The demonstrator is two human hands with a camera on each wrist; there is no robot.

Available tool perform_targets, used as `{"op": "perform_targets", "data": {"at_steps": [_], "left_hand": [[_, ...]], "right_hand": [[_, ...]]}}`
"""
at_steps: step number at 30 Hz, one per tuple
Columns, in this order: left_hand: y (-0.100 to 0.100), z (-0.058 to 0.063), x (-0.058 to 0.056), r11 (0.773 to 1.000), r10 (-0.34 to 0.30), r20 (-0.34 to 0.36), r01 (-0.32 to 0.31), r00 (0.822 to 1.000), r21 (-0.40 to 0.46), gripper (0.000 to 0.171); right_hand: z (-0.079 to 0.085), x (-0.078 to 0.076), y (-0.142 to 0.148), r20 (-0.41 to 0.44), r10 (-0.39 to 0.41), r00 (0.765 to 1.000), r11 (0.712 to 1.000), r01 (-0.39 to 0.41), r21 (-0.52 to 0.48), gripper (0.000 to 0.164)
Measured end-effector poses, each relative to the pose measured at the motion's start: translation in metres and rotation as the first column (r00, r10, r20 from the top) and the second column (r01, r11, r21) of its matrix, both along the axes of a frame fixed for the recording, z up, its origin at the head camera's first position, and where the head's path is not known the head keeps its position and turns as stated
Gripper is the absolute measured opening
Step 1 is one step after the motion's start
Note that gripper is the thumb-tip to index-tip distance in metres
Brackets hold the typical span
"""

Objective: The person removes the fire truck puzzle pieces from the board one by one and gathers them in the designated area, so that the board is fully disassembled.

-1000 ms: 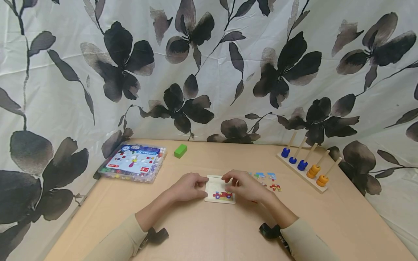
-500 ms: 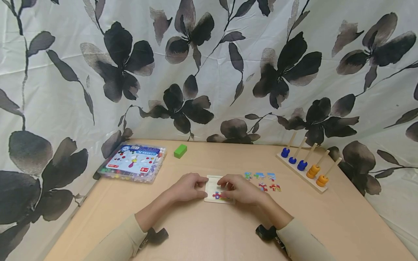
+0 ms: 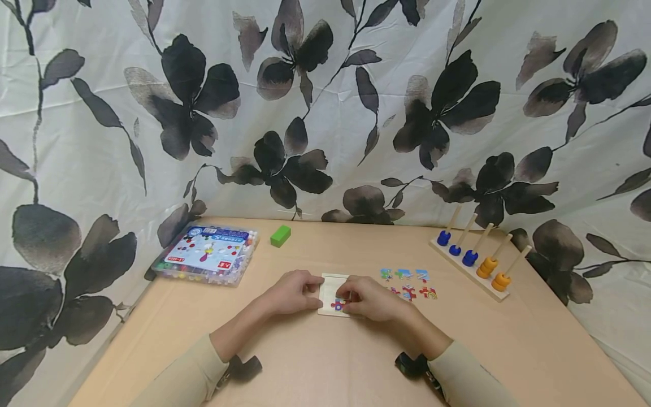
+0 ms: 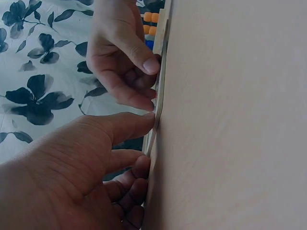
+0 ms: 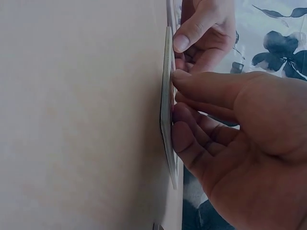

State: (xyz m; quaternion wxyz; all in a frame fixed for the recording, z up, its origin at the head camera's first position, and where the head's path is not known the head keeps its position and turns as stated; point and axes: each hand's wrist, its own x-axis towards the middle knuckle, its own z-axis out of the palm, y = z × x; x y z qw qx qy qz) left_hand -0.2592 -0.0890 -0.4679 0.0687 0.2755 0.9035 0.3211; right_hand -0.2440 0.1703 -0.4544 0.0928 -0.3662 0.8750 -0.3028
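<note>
A pale wooden puzzle board (image 3: 330,287) lies on the table before me, with a red and purple puzzle piece (image 3: 338,305) at its near end. My left hand (image 3: 291,291) grips the board's left edge, thumb at the near corner and index finger farther up. Over the board's right side, my right hand (image 3: 373,298) has curled fingers and thumb on the puzzle piece and covers what lies beneath. From the right wrist view, its fingertips touch the board's (image 5: 167,96) upper face. Several loose puzzle pieces (image 3: 409,291) lie right of the board in two rows.
A clear plastic box of beads (image 3: 205,254) stands at the back left, beside a green block (image 3: 281,236). A bead rack (image 3: 470,265) with upright pegs and blue and orange beads stands at the right. Behind the table (image 3: 325,362) hangs a floral curtain (image 3: 356,118).
My right hand has moved left over the board, covering the right part of the red picture and uncovering loose pieces behind it. My left hand has stayed at the board's edge.
</note>
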Motion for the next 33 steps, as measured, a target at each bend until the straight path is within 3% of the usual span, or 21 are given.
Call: {"op": "perform_targets", "data": {"at_steps": [14, 33], "left_hand": [[0.0003, 0.0011, 0.0011, 1.0, -0.001, 0.003, 0.001, 1.0, 0.006, 0.056], [0.0, 0.0028, 0.002, 1.0, -0.004, 0.008, 0.004, 1.0, 0.014, 0.056]], "right_hand": [[-0.0008, 0.001, -0.002, -0.015, 0.017, 1.0, 0.999, -0.016, 0.033, 0.015], [-0.0015, 0.0048, -0.0039, -0.012, -0.02, 1.0, 0.997, 0.02, 0.071, 0.017]]}}
